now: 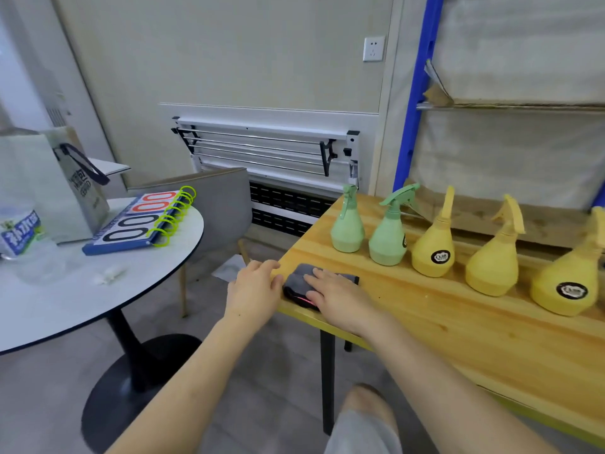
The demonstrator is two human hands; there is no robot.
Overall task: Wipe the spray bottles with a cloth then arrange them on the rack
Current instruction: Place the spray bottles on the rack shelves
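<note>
Several spray bottles stand in a row on the wooden table (425, 322): two green ones (347, 229) (388, 240) at the left, then three yellow ones (433, 253) (492, 267) (568, 286) to the right. A folded dark grey cloth (296, 285) lies at the table's near left corner. My right hand (337, 298) rests flat on the cloth, fingers straight. My left hand (255, 290) touches the cloth's left edge at the table corner, fingers relaxed. A white wall rack (262, 149) with metal bars hangs behind the table.
A round white table (98, 296) at the left carries a flip scoreboard (140, 221), a paper bag (55, 188) and a water bottle (19, 234). A grey chair (222, 198) stands between the tables. Blue shelving (415, 93) rises at the right.
</note>
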